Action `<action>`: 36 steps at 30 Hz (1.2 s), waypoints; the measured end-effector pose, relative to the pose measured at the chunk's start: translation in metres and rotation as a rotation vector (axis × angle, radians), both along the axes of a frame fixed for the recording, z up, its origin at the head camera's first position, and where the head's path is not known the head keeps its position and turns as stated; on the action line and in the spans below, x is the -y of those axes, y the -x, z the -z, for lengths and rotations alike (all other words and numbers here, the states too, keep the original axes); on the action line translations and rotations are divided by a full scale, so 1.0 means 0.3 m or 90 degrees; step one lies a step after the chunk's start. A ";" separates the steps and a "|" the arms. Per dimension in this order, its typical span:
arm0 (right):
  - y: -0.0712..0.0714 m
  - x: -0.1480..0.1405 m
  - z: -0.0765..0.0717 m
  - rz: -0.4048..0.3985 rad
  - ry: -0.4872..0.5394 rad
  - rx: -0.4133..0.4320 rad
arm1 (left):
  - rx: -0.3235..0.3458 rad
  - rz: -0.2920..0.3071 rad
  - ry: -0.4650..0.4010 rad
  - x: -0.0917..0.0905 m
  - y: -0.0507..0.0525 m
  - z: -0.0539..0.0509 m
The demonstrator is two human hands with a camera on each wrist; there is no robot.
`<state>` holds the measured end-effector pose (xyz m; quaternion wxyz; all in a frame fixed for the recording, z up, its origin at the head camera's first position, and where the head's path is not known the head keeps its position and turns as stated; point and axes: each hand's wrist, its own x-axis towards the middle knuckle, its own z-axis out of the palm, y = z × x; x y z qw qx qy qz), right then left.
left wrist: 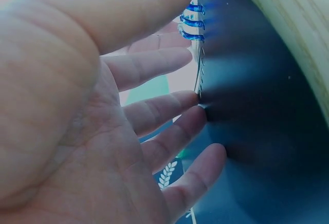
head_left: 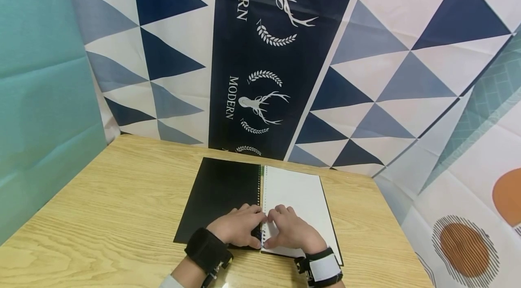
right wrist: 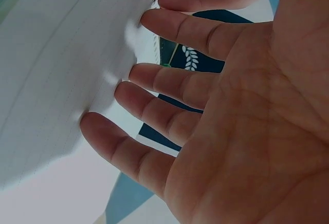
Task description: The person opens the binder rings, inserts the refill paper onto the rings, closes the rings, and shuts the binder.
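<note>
A notebook lies spread flat, with a black cover on the left and white pages on the right. Rows of punched holes run along both inner edges. Blue spiral binding loops through holes near the thumb in the left wrist view. My left hand touches the black cover beside the binding, its fingers mostly straight and its thumb by the blue loops. On the white pages rest the extended fingertips of my right hand, whose thumb points toward the binding's near end. Both thumb tips are partly hidden in the wrist views.
The notebook lies on a light wooden table. Behind it hangs a patterned cloth with triangles and deer heads. A teal panel borders the left side, and another patterned cloth the right.
</note>
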<state>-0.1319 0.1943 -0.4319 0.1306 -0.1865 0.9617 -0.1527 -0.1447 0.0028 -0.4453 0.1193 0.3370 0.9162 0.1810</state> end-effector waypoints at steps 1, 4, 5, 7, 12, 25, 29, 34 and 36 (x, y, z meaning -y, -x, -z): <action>-0.001 0.000 0.000 0.000 0.001 0.000 | -0.001 -0.001 0.000 -0.001 -0.001 0.000; -0.001 0.000 0.000 -0.002 0.001 -0.003 | -0.004 -0.002 0.001 -0.003 -0.001 -0.001; -0.001 -0.001 0.000 -0.004 0.001 -0.004 | -0.005 -0.002 0.001 -0.003 -0.002 -0.001; -0.002 -0.002 0.000 -0.005 0.001 -0.006 | -0.008 -0.002 0.002 -0.003 -0.002 -0.002; -0.001 0.001 -0.002 -0.007 -0.015 -0.009 | -0.013 -0.001 0.005 -0.002 0.001 0.001; -0.002 0.010 -0.005 -0.013 -0.024 -0.018 | -0.016 -0.007 0.010 -0.006 -0.002 0.002; -0.003 0.011 -0.005 -0.014 -0.025 -0.020 | -0.016 -0.010 0.012 -0.008 -0.003 0.001; -0.002 0.013 -0.001 -0.013 -0.033 -0.021 | -0.016 -0.010 0.016 -0.009 -0.005 0.001; -0.002 0.014 0.002 -0.010 -0.035 -0.021 | -0.018 -0.009 0.015 -0.008 -0.007 -0.001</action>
